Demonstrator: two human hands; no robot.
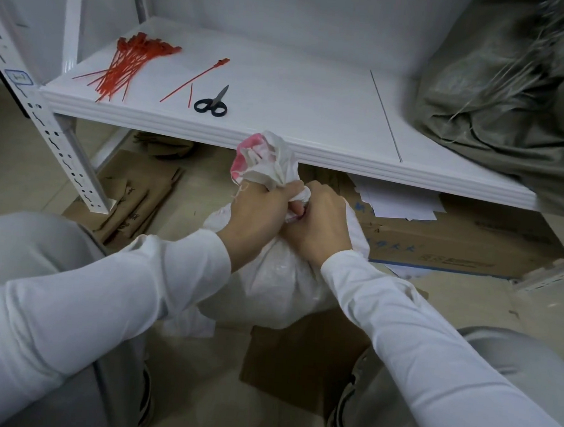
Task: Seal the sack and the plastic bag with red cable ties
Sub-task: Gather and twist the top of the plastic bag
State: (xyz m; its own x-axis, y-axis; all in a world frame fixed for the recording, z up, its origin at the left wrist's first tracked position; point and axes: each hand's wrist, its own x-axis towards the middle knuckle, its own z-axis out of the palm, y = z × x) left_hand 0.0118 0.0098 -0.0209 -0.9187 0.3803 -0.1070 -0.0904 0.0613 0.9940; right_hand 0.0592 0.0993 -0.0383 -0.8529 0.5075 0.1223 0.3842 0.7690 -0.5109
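Note:
A white woven sack (pixel 280 279) stands on the floor between my knees, its neck bunched upward with a pink-printed top (pixel 261 159). My left hand (pixel 257 212) grips the gathered neck. My right hand (pixel 319 222) is curled against the neck just below; a bit of red shows between the two hands, too small to identify. A pile of red cable ties (pixel 128 65) lies at the shelf's left, and a single red cable tie (pixel 196 79) lies beside it. A grey-green plastic bag (pixel 518 105) slumps on the shelf's right end.
Black-handled scissors (pixel 213 102) lie on the white shelf (pixel 298 92) near a short red offcut (pixel 191 95). Flattened cardboard (pixel 133 201) and a cardboard box (pixel 454 237) with white papers sit under the shelf. A perforated rack post (pixel 54 140) stands at left.

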